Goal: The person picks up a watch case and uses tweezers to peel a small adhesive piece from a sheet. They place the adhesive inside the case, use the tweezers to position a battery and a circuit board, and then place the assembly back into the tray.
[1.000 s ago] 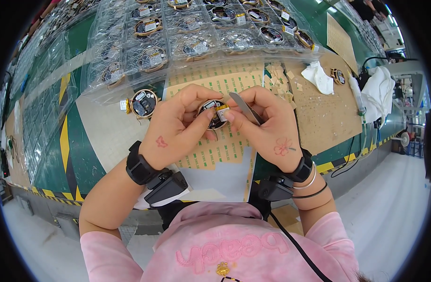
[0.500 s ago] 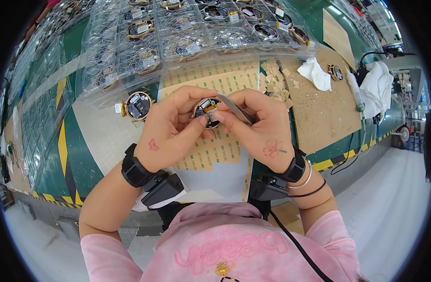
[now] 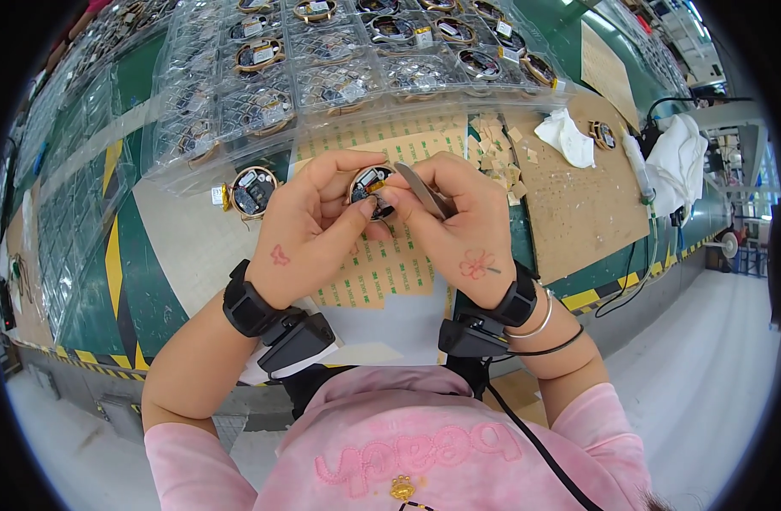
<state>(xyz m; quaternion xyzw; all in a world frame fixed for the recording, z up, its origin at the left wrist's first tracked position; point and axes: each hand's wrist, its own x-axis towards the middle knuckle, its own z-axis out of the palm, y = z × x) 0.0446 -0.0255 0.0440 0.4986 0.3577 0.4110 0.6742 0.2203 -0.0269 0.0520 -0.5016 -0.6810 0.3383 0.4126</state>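
The left hand (image 3: pixel 310 226) grips a round, gold-rimmed case with dark electronics inside (image 3: pixel 365 182), held above a tan paper sheet with green print (image 3: pixel 348 288); fingers and thumbs cover much of its rim. The right hand (image 3: pixel 463 230) grasps flat grey metal tweezers (image 3: pixel 419 189), partly hidden by the hand, its thumb at the case. What lies under both thumbtips is hard to make out. The clear plastic tray (image 3: pixel 229 146) beyond is cut off at the top.
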